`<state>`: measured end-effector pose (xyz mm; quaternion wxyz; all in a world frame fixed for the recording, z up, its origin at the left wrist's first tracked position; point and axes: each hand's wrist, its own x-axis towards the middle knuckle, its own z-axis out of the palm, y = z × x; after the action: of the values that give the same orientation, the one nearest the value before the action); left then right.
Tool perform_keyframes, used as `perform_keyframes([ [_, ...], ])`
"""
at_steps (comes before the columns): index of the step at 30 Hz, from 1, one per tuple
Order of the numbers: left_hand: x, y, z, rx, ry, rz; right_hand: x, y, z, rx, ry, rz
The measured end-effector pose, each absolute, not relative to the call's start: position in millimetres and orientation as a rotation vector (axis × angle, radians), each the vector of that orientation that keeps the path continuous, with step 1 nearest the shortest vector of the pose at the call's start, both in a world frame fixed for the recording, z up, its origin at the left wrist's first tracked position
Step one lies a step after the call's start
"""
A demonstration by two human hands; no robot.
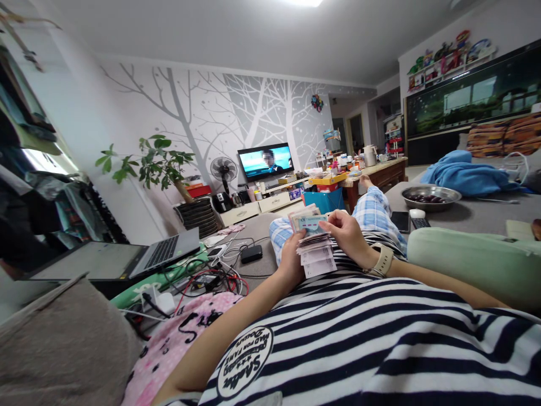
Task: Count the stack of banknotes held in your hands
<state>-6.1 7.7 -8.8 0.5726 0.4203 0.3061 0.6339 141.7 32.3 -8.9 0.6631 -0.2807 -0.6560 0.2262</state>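
Banknotes (pixel 313 239), thin, flat and fanned, are gripped by both hands, left (pixel 291 260) beneath, right (pixel 349 234) pinching the top edge, over striped shirt (pixel 380 338).

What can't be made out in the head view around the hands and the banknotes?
- Stack of banknotes: count and values, too small and overlapped.
- Left hand: fingers hidden behind the stack.
- Right hand: fingertips hidden under the top note.
- Metal bowl: dark contents too small to identify.
- TV: picture partly blurred.
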Motion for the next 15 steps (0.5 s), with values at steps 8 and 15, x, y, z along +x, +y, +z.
perform_keyframes([
  [8, -7.0, 11.1, -10.3, 1.007, 0.712, 1.473, 141.5, 37.5, -10.3, -0.683, -1.46, 0.518],
  [15, -5.5, 5.2, -6.3, 1.031, 0.727, 1.501, 141.5, 37.0, -10.0, -0.656, -1.495, 0.547],
])
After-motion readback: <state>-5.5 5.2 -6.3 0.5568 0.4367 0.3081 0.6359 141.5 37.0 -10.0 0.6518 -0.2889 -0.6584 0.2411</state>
